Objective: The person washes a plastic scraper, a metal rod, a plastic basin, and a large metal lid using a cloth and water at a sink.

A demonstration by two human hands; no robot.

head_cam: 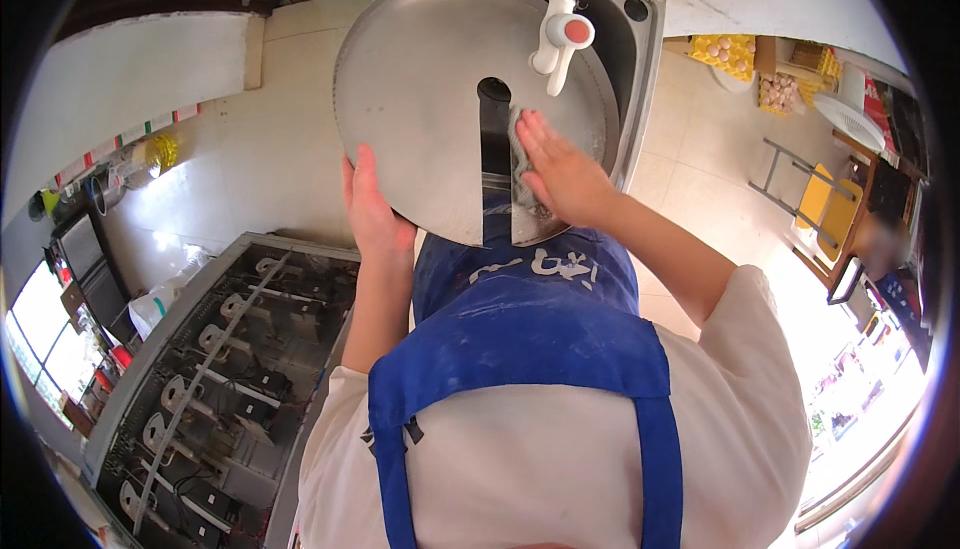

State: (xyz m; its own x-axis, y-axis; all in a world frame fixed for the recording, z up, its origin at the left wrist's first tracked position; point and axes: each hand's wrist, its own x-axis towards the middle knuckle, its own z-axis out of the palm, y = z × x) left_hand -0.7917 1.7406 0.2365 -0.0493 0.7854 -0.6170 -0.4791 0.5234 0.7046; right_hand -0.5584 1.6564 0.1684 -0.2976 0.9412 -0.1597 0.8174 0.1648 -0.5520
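A large round metal plate (420,91) with a slot running from its middle to its near edge rests tilted over a stainless-steel sink (646,91). My left hand (375,207) grips the plate's left lower rim. Flat against a grey cloth (518,145), my right hand (562,170) presses it onto the plate just right of the slot. Whitish specks show on the plate near its lower right edge. Over the plate's upper right part hangs a white plastic tap (561,35) with a red-capped handle. I wear a blue apron (517,346).
At the lower left stands an open metal cabinet (247,391) with several mechanical units and wiring. Egg trays (724,53), a white fan (851,117) and a yellow folding chair (829,207) are on the right. A person (885,241) is near the far right edge.
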